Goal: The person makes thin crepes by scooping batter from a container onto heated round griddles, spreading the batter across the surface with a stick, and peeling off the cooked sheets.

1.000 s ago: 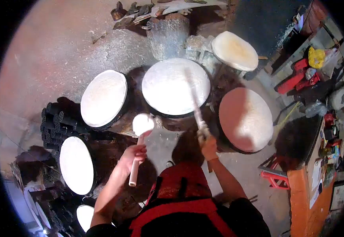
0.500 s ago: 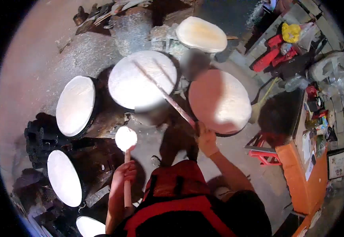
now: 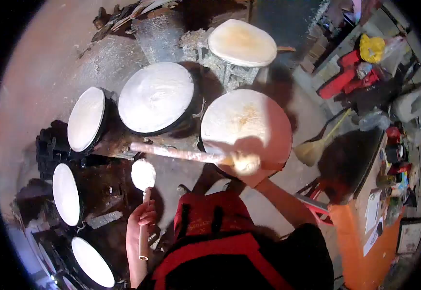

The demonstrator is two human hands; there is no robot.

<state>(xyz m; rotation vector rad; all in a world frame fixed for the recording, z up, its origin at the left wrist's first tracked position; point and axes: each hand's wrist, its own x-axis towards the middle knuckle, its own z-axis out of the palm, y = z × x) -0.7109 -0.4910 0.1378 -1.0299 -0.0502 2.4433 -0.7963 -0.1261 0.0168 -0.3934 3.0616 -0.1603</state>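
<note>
My left hand [image 3: 142, 216] is closed around the light wooden handle of a small ladle [image 3: 144, 174] whose round head is covered in white. My right hand [image 3: 255, 178], partly hidden by a pale lump at the stick's near end, is closed on a long wooden stick [image 3: 176, 152] smeared with white. The stick points left, above the front edge of a large round griddle [image 3: 234, 113] coated in white with a browned patch; a shadow covers its right side. Another white-coated griddle [image 3: 156, 98] lies to its left.
More white-coated griddles [image 3: 86, 119] [image 3: 66, 194] [image 3: 93, 262] curve down the left side. A white round [image 3: 243, 43] rests on blocks at the back. On the right are a broom [image 3: 312, 151], an orange-sided table [image 3: 360, 241] with clutter, and a red stool [image 3: 317, 210].
The stick has swung from pointing away over the left griddle to pointing left, nearer my body. The view has shifted, and the ladle stays in my left hand.
</note>
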